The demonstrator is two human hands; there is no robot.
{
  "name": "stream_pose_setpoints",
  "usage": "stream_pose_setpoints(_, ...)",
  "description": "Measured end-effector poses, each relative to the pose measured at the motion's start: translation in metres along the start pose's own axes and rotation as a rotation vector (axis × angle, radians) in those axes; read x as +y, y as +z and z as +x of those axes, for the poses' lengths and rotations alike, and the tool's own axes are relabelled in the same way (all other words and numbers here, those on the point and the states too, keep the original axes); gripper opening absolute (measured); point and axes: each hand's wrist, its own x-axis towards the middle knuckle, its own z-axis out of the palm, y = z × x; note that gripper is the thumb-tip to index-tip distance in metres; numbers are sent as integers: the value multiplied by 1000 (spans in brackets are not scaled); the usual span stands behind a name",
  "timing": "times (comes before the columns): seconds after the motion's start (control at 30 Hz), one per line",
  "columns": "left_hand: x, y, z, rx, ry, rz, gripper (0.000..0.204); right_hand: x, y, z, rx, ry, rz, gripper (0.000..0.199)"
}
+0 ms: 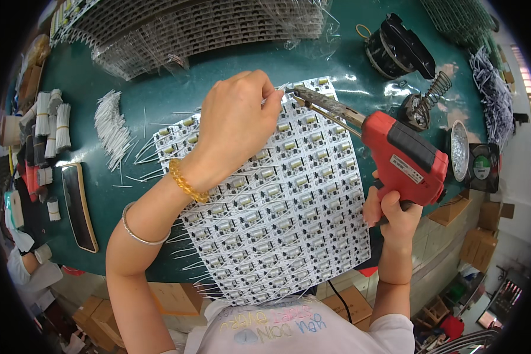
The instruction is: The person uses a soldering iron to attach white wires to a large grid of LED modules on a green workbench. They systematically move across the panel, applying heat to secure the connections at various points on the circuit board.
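Note:
A large white panel of small circuit boards [336,194] lies on the green table in front of me, many thin white wires trailing from its left edge. My right hand [398,215] grips the handle of a red and black soldering gun [402,158]. The gun's tip reaches the panel's far edge, right beside the fingertips of my left hand [240,121]. That hand is closed in a pinch over the panel; what sits between thumb and finger is too small to make out. Loose white wires [112,127] lie heaped left of the panel.
Stacked board panels [218,38], partly wrapped in clear plastic, line the far side. A phone [79,206] and wire bundles [63,127] lie left. Rightward are a black container [389,50], a coiled iron stand [419,109], a metal dish [459,150] and a small fan [482,168].

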Motion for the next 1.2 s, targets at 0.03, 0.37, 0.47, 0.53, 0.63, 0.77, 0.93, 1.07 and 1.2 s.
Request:
stream_pose_setpoints(0.03,0,0,0,1,5,2,22,-1,1,-1,11,2,41,46)
stream_pose_setpoints(0.37,0,0,0,3,4,13,22,-4,-1,-3,18,-8,78,36)
stream_pose_setpoints(0.47,-1,1,-1,13,26,18,22,-4,-2,-4,13,12,130,24)
stream_pose_setpoints(0.53,-1,1,-1,13,31,21,22,-4,-2,-4,12,13,133,24)
stream_pose_setpoints(0.63,-1,2,-1,11,28,25,22,-3,-2,-4,5,9,126,23)
stream_pose_setpoints(0.77,-1,1,-1,9,34,36,21,0,-1,-3,-8,2,135,27)
stream_pose_setpoints(0.93,-1,2,-1,17,45,36,20,4,-4,-3,-31,0,123,40)
stream_pose_setpoints(1.07,-2,3,-2,23,50,44,20,1,-3,-2,-14,37,104,39)
stream_pose_setpoints(1.2,-1,3,-2,25,58,50,20,-2,-2,-4,16,77,102,40)
